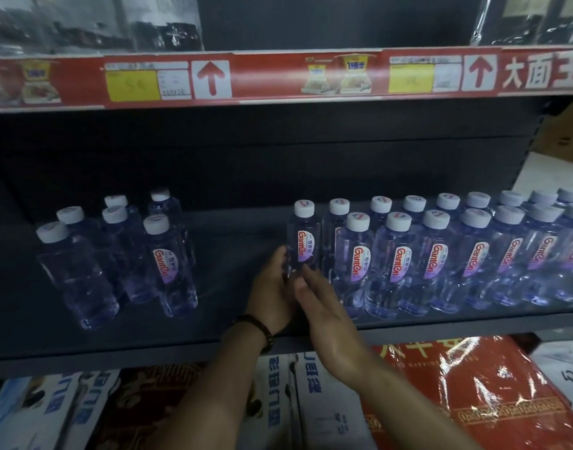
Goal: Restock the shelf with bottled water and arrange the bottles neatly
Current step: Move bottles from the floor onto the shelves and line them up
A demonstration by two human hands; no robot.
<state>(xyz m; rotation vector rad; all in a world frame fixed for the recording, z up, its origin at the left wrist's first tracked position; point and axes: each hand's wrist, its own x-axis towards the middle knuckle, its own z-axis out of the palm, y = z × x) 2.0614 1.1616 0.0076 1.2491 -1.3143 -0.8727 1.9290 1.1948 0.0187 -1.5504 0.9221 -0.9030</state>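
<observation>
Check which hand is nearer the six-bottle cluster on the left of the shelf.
Left. The left hand is on the held bottle, on the side facing the cluster; the right hand is on its far side.

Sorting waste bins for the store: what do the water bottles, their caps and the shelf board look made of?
Bottles: clear, glossy plastic, probably; you see through them and highlights glint on the walls. Caps: opaque white plastic, matte, with a printed logo. Shelf: dark grey, smooth, thin-edged, likely painted metal, though the dim light leaves that open.
</observation>
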